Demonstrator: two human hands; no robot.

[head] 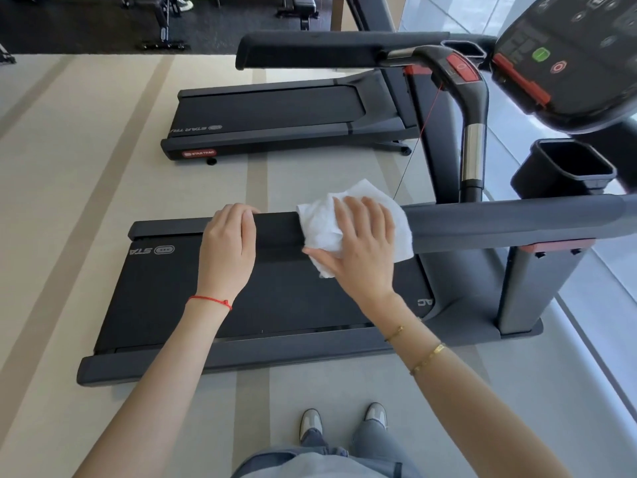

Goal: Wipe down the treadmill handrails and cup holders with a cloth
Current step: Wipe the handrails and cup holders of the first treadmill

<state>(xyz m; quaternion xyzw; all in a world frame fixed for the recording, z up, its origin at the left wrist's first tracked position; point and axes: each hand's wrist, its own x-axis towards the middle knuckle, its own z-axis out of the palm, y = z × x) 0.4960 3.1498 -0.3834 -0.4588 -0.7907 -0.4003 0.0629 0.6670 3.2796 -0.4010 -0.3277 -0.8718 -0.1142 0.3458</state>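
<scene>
The near dark grey handrail [499,219] of the treadmill runs left to right across the middle of the head view. A white cloth [320,222] is draped over it. My right hand [362,246] lies on the cloth with fingers wrapped over the rail and thumb below. My left hand [229,243] grips the rail's left end, fingers curled over the top. The far handrail [310,50] runs along the top. A black cup holder [565,170] sits at the right below the console [568,60]; a second cup holder [465,50] shows at the far side.
The treadmill belt [275,298] lies beneath my arms. A second treadmill [282,119] stands beyond on the pale striped floor. A curved grip bar [472,132] with steel sections and a red safety cord rises at the right. My feet [344,422] stand beside the deck.
</scene>
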